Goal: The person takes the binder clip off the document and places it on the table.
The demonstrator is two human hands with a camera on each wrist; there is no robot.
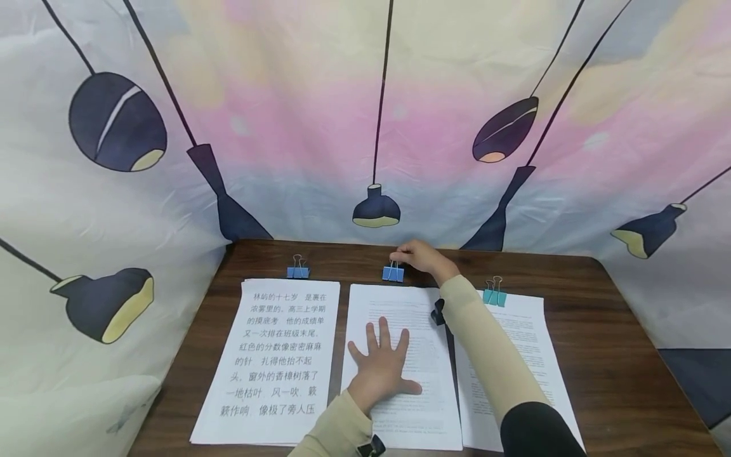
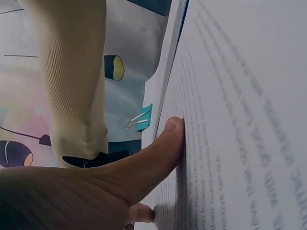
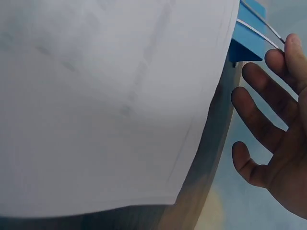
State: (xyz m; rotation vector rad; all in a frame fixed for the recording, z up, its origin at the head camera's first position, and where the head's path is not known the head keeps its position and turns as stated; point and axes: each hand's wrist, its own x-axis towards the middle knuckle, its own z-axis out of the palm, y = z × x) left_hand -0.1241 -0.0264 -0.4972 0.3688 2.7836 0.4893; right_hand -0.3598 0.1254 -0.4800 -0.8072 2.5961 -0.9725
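Three paper stacks lie side by side on a dark wooden table. My left hand presses flat, fingers spread, on the middle stack; its thumb lies on the printed sheet. My right hand reaches past that stack's far edge and pinches the wire handles of a blue binder clip. In the right wrist view the clip sits just off the paper's corner, with the fingertips on its wires.
The left stack carries large Chinese print, with a second blue clip just beyond it. A teal clip is on the right stack. A lamp-patterned cloth backdrop encloses the table.
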